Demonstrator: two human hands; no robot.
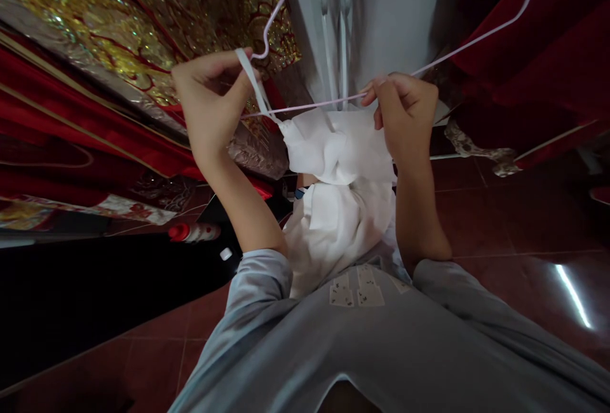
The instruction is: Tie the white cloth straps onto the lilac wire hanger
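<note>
My left hand [210, 101] pinches a white strap [255, 82] between thumb and fingers, beside a notch in a pale pink wire hanger [314, 105]. The strap runs down past the hanger's lower wire to a white garment [333, 146]. This garment hangs in loose folds in front of my body; its exact kind is not clear. On the right, my right hand [405, 105] is closed around the hanger's wire, above the garment's right side. The wire shows on both sides of that hand.
Red and gold sequined clothes [119, 19] hang at the left, with dark red cloth [548, 38] at the right. A red-capped bottle [195, 232] and a small white case [225, 253] are on a black surface at the lower left. Red tiles [500, 216] cover the floor.
</note>
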